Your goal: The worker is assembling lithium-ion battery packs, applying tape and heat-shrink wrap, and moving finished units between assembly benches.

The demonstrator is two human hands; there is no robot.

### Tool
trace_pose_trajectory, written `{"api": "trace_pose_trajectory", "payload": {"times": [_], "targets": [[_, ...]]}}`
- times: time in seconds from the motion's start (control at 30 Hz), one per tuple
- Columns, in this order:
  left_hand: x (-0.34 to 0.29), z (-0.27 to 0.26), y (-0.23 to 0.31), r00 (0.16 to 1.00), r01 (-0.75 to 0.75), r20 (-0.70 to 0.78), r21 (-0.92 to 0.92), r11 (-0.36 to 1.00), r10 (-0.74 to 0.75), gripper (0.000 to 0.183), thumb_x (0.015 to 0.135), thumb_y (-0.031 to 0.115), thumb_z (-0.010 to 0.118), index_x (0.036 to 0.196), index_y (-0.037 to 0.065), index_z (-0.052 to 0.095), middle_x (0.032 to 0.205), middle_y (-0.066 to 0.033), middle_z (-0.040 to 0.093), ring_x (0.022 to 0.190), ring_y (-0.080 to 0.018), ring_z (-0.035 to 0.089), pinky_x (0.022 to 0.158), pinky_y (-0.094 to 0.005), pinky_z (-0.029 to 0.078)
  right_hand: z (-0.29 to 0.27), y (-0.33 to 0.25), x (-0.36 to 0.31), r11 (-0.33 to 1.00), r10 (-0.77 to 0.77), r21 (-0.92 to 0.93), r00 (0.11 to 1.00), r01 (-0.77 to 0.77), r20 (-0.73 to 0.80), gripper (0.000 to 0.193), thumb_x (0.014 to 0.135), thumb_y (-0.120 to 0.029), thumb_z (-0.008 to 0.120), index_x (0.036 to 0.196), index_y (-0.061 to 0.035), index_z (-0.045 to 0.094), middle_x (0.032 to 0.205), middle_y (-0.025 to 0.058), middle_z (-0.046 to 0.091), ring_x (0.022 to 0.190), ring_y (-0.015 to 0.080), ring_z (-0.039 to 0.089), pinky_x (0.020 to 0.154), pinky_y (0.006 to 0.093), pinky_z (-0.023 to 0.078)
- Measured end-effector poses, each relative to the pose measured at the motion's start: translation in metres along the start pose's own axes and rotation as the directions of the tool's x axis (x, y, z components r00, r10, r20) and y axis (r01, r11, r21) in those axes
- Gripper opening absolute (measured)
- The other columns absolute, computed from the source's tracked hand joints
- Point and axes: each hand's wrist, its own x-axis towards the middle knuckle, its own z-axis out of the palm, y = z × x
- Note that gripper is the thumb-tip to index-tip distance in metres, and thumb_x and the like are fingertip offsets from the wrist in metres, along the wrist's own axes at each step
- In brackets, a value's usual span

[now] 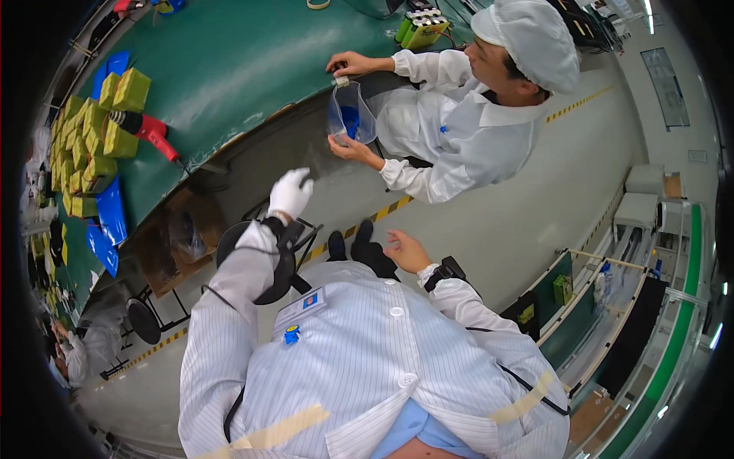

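Note:
My left hand, in a white glove, is raised in front of me with its fingers apart and nothing in it. It is nearest to the edge of the green-topped workbench. My right hand is bare, with fingers loosely spread and holding nothing, above the floor. Across from me a co-worker in a white cap and coat holds a clear plastic bin between both hands. Something blue shows inside that bin.
On the bench lie a red heat gun, a heap of yellow-green wrapped blocks, blue sheets and a green battery pack. A black stool stands beside my left arm. To the right is a conveyor line.

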Motion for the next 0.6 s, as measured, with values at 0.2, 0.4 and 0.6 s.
{"api": "trace_pose_trajectory", "payload": {"times": [0.2, 0.4, 0.6], "targets": [[0.147, 0.003, 0.013, 0.996, 0.049, 0.060, 0.221, 0.974, -0.064, 0.036, 0.084, 0.030, 0.065, 0.117, 0.015, 0.068, 0.119, -0.0110, 0.066, 0.109, -0.0308, 0.063, 0.091, -0.0444, 0.051, -0.030, -0.048, 0.083, 0.989, -0.115, 0.095, 0.993, 0.115, -0.008, 0.054, 0.083, -0.020, 0.073, 0.131, -0.0017, 0.056, 0.110, 0.0142, 0.069, 0.089, 0.0244, 0.067, 0.083, 0.0363, 0.053], [0.215, 0.001, -0.019, 0.993, 0.096, 0.027, 0.402, 0.911, -0.116, 0.059, 0.079, 0.032, 0.068, 0.133, 0.011, 0.055, 0.139, -0.0140, 0.051, 0.130, -0.0301, 0.048, 0.102, -0.0460, 0.045, -0.059, -0.102, 0.171, 0.977, -0.205, 0.063, 0.979, 0.203, 0.022, 0.053, 0.082, -0.020, 0.072, 0.129, 0.0006, 0.057, 0.105, 0.0157, 0.070, 0.086, 0.0243, 0.067, 0.079, 0.0350, 0.054], [0.266, -0.042, -0.070, 0.957, 0.183, 0.085, 0.561, 0.807, -0.277, 0.075, 0.075, 0.041, 0.077, 0.135, 0.006, 0.049, 0.129, -0.0138, 0.050, 0.123, -0.0317, 0.049, 0.099, -0.0475, 0.045, -0.096, -0.224, 0.317, 0.879, -0.468, -0.123, 0.883, 0.461, -0.037, 0.039, 0.081, -0.019, 0.067, 0.113, 0.0033, 0.065, 0.102, 0.0194, 0.068, 0.095, 0.0376, 0.065, 0.081, 0.0431, 0.053]]}}
